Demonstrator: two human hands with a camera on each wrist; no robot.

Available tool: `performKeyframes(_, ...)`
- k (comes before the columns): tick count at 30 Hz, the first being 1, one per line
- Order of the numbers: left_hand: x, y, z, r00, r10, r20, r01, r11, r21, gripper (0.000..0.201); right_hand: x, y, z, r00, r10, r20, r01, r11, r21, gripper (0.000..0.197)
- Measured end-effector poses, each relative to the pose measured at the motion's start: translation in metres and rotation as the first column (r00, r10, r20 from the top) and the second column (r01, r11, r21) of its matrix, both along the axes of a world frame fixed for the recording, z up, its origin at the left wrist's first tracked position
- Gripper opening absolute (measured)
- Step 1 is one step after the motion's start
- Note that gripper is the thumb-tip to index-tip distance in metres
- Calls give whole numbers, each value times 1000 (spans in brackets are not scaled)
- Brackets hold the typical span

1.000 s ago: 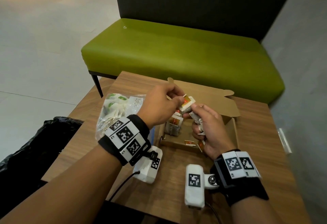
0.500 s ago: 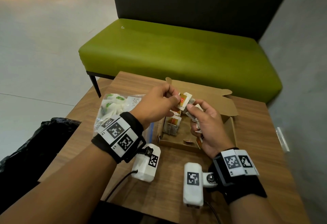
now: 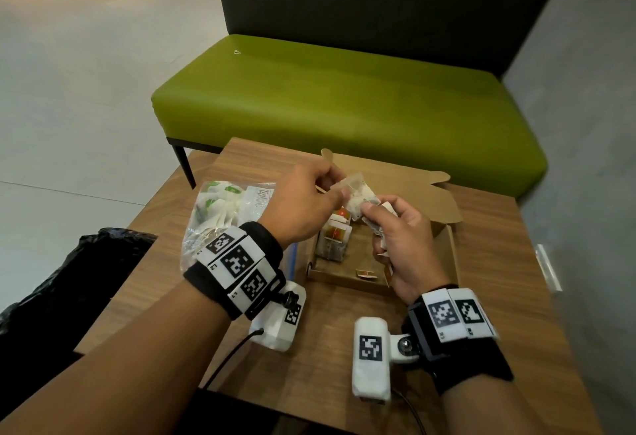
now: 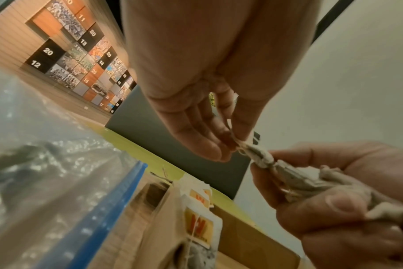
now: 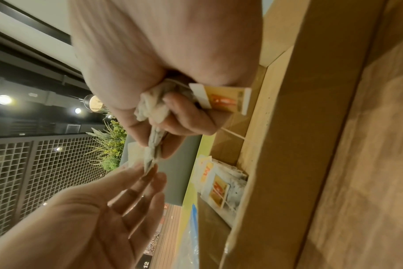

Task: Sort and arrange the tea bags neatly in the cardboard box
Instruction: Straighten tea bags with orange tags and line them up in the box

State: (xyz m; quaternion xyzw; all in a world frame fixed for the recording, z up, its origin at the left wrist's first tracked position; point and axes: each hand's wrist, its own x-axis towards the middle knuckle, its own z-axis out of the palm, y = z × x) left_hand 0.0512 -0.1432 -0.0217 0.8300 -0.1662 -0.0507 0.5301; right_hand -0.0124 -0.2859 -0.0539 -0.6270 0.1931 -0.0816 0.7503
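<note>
My left hand [image 3: 339,190] pinches a white tea bag [image 3: 356,192] by its top corner above the open cardboard box [image 3: 447,252]. My right hand [image 3: 373,210] grips a bundle of several tea bags [image 5: 153,109] and also holds the lower edge of that bag. An orange tag [image 5: 225,100] sticks out of the bundle. In the left wrist view the left hand's fingertips [image 4: 221,145] meet the tea bag [image 4: 255,154] right beside the right hand [image 4: 334,200]. A row of tea bags with orange tags [image 3: 334,238] stands upright in the box's left part.
A clear zip bag [image 3: 220,214] of tea bags with green tags lies left of the box on the wooden table [image 3: 499,228]. One loose orange tag [image 3: 365,273] lies on the box floor. A green bench [image 3: 344,101] stands behind the table and a black bag [image 3: 86,269] to its left.
The tea bag between my hands has turned, so its white side shows instead of the orange tag. Both hands stay close together above the box.
</note>
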Motion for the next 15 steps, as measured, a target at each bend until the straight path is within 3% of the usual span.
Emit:
performKeyframes(4, 3, 1, -3, 995, 79, -66, -83, 995, -52, 7, 1, 0, -5, 986, -123, 115, 143, 972, -186, 18)
performKeyframes(7, 4, 1, -3, 990, 95, -108, -105, 990, -92, 13, -1, 1, -3, 971, -78, 227, 146, 943, -300, 20)
performKeyframes(12, 1, -3, -2, 984, 30, -174, -55, 989, -140, 17, -6, 9, 0, 980, 112, 162, -8, 846, -534, 30)
performKeyframes(15, 1, -3, -2, 980, 7, -199, -33, 991, -128, 20, -7, 10, -3, 987, 102, 126, 1, 773, -635, 29)
